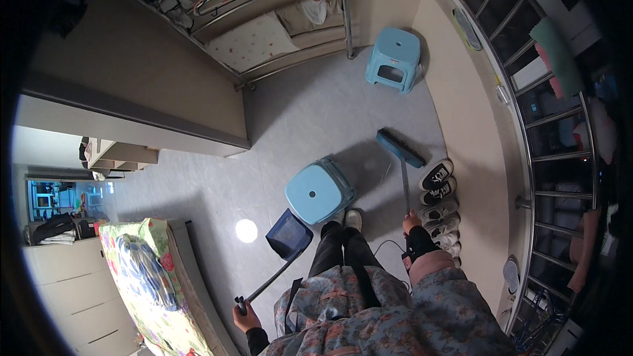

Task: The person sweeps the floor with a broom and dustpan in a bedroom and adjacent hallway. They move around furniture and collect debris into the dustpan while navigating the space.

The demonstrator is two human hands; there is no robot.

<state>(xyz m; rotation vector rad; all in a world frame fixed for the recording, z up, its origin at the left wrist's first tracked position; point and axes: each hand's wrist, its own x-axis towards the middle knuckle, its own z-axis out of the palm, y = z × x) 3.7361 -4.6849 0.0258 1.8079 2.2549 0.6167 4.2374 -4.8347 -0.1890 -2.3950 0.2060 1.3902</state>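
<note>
left hand (245, 317) grips dustpan (288, 235) handle | right hand (411, 224) grips broom (399, 148) stick, head far on floor (297, 112) | blue stool (320, 190) between them | shoes (440, 206) just right of broom

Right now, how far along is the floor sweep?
Done: can't tell; no swept pile shows on the grey floor. In hand: right hand holds the broom, head down by the shoe row; left hand holds the dustpan lifted beside the near blue stool. Left: apparently most of the sweeping; whether the pan holds anything is unclear.

No packages, labels, signs, screens
</note>
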